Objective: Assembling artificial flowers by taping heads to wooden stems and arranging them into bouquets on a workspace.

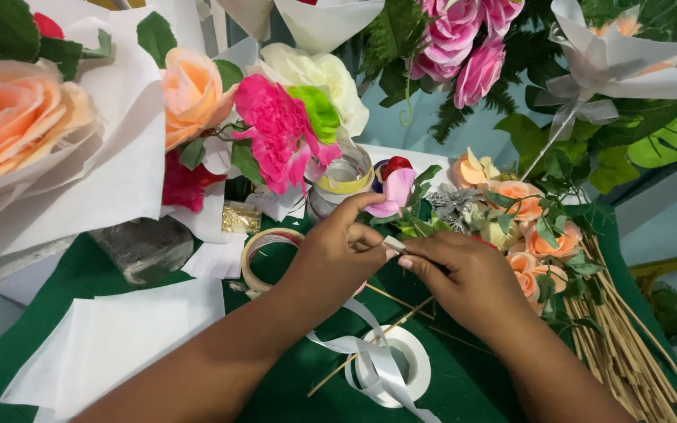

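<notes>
- Head view. Two forearms enter from the bottom edge and meet over a green table cover [64, 282].
- Nearest the lens, between the forearms: a roll of white ribbon [401, 364] lying flat, its loose end curling up towards the left wrist.
- White paper sheets [111, 337] lie stacked at lower left, on the green cover.
- Left hand [338, 254]: fingers curled in narrow, thumb and forefinger pinched at a small pale strip [393, 244] where both hands meet.
- Right hand [464, 278]: fingers closed tight, fingertips gripping the same strip from the other side. The two hands touch at the fingertips.
- Small artificial flower [396, 192], pink-lilac petals with a red centre, stands just above the pinch point; whether either hand grips its stem cannot be told.
- Thin wooden sticks [385, 325] run diagonally under the hands, crossing the ribbon roll.
- Tape ring [264, 254], tan-edged, lies partly behind the left wrist.
- Bundle of peach artificial roses with green leaves [546, 235] lies just right of the right hand; its straw-coloured stems [620, 337] fan out towards lower right.
- Farther back: a magenta flower [280, 133], a cream flower [319, 74], a large peach bloom [9, 117] at far left, pink roses [464, 43] at top.
</notes>
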